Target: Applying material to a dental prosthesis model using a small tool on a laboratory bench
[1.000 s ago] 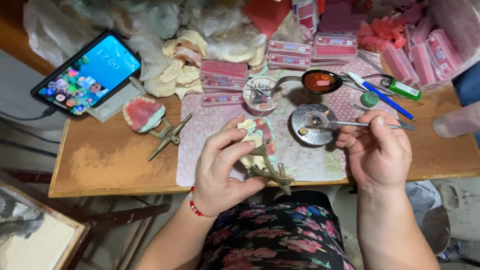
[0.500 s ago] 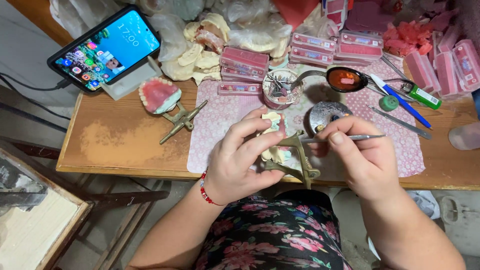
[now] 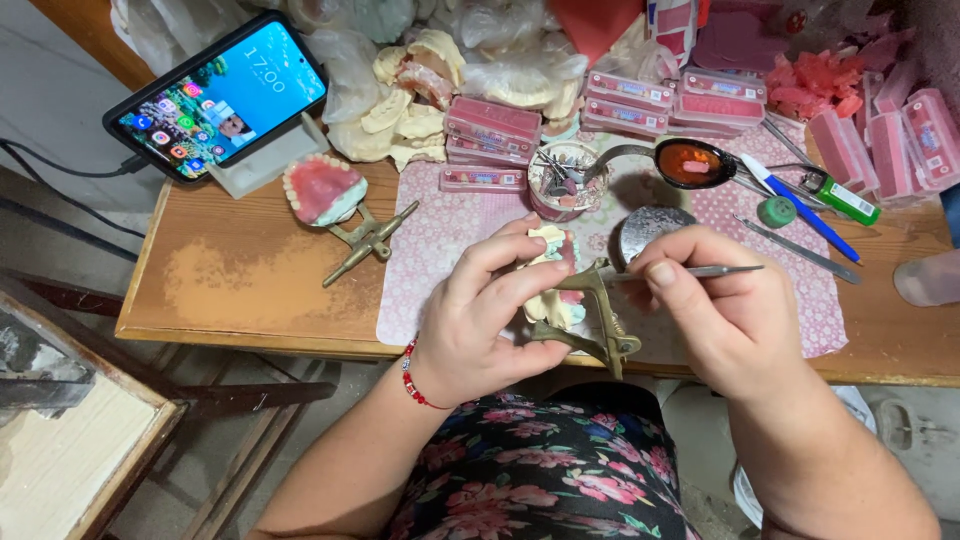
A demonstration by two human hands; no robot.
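Landmark = pink mat (image 3: 440, 250). Phone (image 3: 215, 95) on stand, far upper left of mat. Second denture model on brass articulator (image 3: 335, 205) just left of mat. Pink boxes (image 3: 490, 130) above it. Blue pen (image 3: 800, 205) at right edge.

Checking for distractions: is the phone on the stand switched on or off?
On. The phone leans on its white stand, screen lit blue with app icons showing.

A dental-lab workbench: plaster casts (image 3: 405, 105), pink wax boxes (image 3: 493, 120) (stacked), a second brass-mounted denture model (image 3: 322, 190).
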